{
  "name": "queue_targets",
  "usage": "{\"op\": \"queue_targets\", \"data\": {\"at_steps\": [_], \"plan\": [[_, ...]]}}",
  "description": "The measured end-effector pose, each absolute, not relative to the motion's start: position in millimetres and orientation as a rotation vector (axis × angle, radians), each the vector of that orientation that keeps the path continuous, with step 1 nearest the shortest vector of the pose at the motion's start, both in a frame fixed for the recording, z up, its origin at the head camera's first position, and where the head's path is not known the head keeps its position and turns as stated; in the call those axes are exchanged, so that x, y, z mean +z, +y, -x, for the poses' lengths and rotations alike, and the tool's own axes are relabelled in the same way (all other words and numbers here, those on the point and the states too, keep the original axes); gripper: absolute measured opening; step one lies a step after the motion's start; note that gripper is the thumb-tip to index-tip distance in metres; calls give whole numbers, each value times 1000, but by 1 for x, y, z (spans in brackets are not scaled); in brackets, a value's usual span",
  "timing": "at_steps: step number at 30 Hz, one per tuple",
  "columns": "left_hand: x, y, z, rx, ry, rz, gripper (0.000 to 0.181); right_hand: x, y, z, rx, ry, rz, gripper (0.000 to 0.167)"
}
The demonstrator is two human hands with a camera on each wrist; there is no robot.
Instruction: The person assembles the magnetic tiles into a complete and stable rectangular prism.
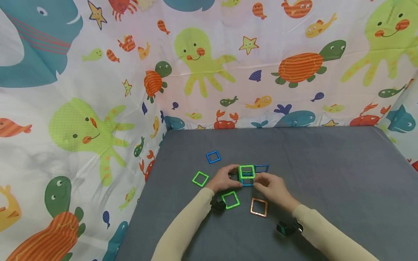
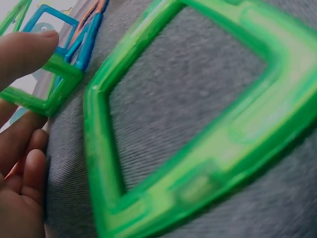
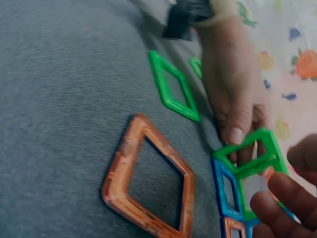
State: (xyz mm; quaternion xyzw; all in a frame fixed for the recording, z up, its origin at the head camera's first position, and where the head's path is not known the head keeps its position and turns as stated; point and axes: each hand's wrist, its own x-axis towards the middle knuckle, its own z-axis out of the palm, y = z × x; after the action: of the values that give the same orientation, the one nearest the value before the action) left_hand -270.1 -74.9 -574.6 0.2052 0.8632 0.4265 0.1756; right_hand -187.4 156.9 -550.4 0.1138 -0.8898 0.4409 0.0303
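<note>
Build: green squares over blue ones, right of centre in the head view [image 1: 247,177], between both hands; a bit of orange shows low in it in the right wrist view
Left hand: [image 1: 225,179] at the build's left side, thumb and bent fingers holding its green part
Right hand: [image 1: 272,186] at the build's right side, fingers bent and close to it; whether they grip, I cannot tell
Loose blue: flat, above and left of the build [image 1: 208,159]
Loose greens: one left of the left hand [image 1: 197,183], one below it beside the wrist [image 1: 233,206]
Loose orange: below the build [image 1: 258,214]
Table: grey, filling the lower middle and right [image 1: 339,174]
Curtain: sea animals, across the top and left [image 1: 225,32]
Sleeves: cream, entering from the bottom [image 1: 189,221]
</note>
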Motion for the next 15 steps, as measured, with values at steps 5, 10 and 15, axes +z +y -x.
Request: {"op": "queue_targets", "data": {"at_steps": [5, 10, 15], "plan": [[-571, -78, 271, 1191, 2411, -595, 75, -555, 146, 179, 1110, -2667, -819, 21], [-566, -79, 270, 1170, 2403, -602, 76, -559, 132, 175, 896, -2666, -1104, 26], [-566, -79, 271, 1183, 2395, -606, 75, -563, 119, 175, 700, -2519, -1312, 29]]}}
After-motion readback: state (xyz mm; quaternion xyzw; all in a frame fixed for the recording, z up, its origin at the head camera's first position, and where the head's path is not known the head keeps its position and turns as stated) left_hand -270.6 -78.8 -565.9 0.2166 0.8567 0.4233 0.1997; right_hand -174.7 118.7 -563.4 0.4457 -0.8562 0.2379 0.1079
